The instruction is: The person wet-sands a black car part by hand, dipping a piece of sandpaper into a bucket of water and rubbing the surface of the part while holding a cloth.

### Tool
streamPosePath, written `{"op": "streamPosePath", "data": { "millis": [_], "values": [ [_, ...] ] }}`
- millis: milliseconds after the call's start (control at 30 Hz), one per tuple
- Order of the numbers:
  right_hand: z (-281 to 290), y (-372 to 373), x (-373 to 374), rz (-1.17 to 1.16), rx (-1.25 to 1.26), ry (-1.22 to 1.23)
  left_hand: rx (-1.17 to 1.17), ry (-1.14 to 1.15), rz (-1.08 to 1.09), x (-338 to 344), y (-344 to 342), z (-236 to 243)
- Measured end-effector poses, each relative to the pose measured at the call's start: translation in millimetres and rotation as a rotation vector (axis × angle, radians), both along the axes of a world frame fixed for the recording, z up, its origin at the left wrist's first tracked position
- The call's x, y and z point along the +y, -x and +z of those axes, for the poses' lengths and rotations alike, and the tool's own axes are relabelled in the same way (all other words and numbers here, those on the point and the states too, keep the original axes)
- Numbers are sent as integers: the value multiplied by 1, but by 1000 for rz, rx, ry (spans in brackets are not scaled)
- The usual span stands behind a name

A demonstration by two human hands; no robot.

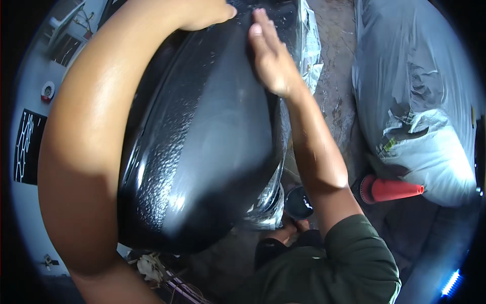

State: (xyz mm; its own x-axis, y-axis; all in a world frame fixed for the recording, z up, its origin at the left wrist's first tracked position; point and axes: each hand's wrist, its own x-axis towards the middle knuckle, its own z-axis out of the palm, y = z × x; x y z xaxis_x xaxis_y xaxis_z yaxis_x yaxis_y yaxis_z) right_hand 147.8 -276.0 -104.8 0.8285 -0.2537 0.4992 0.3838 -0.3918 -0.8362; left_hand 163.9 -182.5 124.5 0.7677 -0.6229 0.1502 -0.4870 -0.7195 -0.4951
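Observation:
A long, curved black panel (217, 121), resembling car bodywork, fills the middle. Its left side has a rippled, wet-looking gloss, while a smoother, duller band runs along its centre. At the panel's far end is my left hand (205, 15), partly cut off by the top edge; its thumb shows, but the other fingers do not show clearly. My right hand (271, 58) lies along the panel's right side with its fingers stretched out and close together, and nothing visible is in it. My right forearm looks wet.
Crumpled clear plastic sheeting (310, 45) hangs along the panel's right edge. On the right stands a large shape under a grey cover (405, 76), with a red cone (397, 190) beside it. A dark bucket (298, 202) is near my feet. Cables (177, 283) lie at lower left.

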Motion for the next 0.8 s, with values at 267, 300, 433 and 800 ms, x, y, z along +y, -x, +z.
{"op": "streamPosePath", "data": {
  "millis": [267, 300, 433, 800],
  "values": [
    [-9, 14, 11, -43, -37, 19, -68, -47, 9, -11, 11, -6],
    [-3, 0, 7, -57, -1, -4, -90, -42, -6, -12, 17, -6],
    [-4, 55, 32, 22, 15, 31, -49, -36, -8, -12, 22, 0],
    [-9, 69, 6, -61, -233, -146, -57, -50, -112, 9, -52, -16]
  ]
}}
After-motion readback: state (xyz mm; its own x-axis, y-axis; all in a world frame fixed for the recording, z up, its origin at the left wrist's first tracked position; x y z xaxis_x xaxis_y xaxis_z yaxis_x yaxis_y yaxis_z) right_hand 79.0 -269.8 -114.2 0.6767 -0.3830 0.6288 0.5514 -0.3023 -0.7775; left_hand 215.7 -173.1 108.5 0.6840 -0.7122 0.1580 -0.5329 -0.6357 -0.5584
